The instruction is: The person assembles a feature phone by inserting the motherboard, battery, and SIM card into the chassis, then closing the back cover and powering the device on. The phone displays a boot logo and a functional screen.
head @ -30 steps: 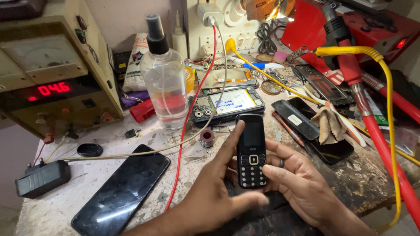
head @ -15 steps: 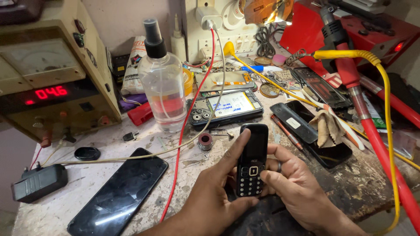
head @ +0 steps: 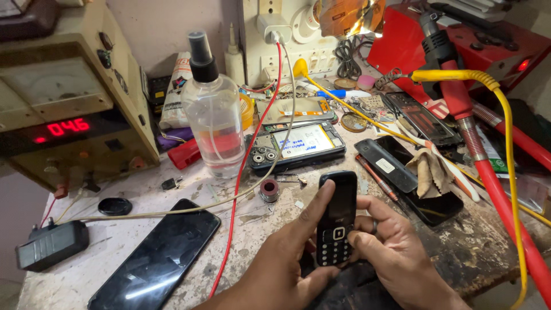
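Observation:
A small black keypad phone [head: 337, 215] stands upright in both my hands near the front edge of the workbench. My left hand [head: 281, 261] wraps its left side, the thumb lying along the edge by the dark screen. My right hand [head: 390, 252] grips the right side, with its thumb pressed on the keypad and a dark ring on one finger. The phone's screen is dark.
A black smartphone [head: 156, 255] lies face up at front left, a black adapter [head: 50, 244] beside it. A spray bottle [head: 211, 115], an opened phone [head: 298, 143], a power supply with red digits [head: 69, 126], red wire [head: 241, 189] and a red-and-yellow hose [head: 493, 172] crowd the bench.
The keypad phone and both hands have shifted slightly lower and to the right in view. My right thumb has settled on the keypad.

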`<action>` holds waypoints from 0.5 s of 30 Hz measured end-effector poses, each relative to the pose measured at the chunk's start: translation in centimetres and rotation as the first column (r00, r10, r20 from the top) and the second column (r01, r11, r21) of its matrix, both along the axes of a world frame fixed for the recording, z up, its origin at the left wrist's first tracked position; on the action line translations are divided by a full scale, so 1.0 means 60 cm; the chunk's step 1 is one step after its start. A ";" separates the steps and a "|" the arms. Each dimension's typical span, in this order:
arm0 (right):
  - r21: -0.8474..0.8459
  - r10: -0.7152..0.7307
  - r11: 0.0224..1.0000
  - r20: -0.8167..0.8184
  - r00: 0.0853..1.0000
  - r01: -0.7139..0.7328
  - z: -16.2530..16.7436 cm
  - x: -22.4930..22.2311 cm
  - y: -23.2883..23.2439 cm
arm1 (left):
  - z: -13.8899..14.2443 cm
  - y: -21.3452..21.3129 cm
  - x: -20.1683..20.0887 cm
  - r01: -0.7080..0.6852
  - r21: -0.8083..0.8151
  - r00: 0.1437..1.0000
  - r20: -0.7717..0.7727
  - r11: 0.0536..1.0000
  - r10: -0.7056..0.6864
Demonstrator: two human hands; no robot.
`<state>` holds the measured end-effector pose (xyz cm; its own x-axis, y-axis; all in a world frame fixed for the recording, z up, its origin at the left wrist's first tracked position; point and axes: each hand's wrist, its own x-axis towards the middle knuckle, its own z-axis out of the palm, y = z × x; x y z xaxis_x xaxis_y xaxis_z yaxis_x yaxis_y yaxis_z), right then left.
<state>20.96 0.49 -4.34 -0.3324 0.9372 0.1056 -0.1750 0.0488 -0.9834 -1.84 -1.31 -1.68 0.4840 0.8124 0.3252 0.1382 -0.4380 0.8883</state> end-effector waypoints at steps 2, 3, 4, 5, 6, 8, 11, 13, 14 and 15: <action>0.002 0.015 1.000 -0.015 1.000 -0.015 -0.001 0.001 -0.001 | 0.000 0.001 -0.001 0.027 -0.090 1.000 0.003 0.996 -0.027; -0.018 0.025 1.000 -0.019 1.000 -0.025 0.000 0.001 -0.003 | -0.001 -0.001 -0.001 0.038 -0.137 0.999 0.008 0.990 -0.037; -0.033 0.038 0.999 -0.028 0.999 -0.039 0.001 0.000 -0.002 | -0.001 0.000 -0.002 0.045 -0.050 0.999 0.021 0.998 -0.044; -0.036 0.040 0.999 -0.017 0.999 -0.040 0.002 -0.002 -0.001 | -0.002 0.000 -0.003 0.049 0.036 0.998 0.031 0.998 -0.050; -0.042 0.041 0.998 -0.005 0.999 -0.041 0.004 -0.002 -0.002 | -0.002 -0.001 -0.004 0.053 0.119 0.997 0.041 0.992 -0.058; -0.047 0.039 0.998 0.006 0.999 -0.038 0.009 -0.005 -0.002 | -0.004 -0.002 -0.005 0.044 0.084 0.999 0.006 0.996 -0.045; -0.048 0.033 0.998 0.012 0.999 -0.032 0.016 -0.008 -0.004 | -0.004 -0.001 -0.005 0.060 -0.007 0.998 0.005 0.998 -0.060; -0.043 0.038 0.998 0.024 0.999 -0.037 0.019 -0.010 -0.007 | -0.003 0.000 -0.005 0.077 0.020 0.996 0.035 0.997 -0.078; -0.044 0.036 0.998 0.025 0.999 -0.034 0.020 -0.011 -0.008 | -0.002 0.000 -0.006 0.082 0.084 0.995 0.055 0.993 -0.086; -0.043 0.034 0.999 0.028 0.999 -0.032 0.021 -0.013 -0.010 | -0.001 0.000 -0.007 0.083 0.149 0.993 0.076 0.985 -0.096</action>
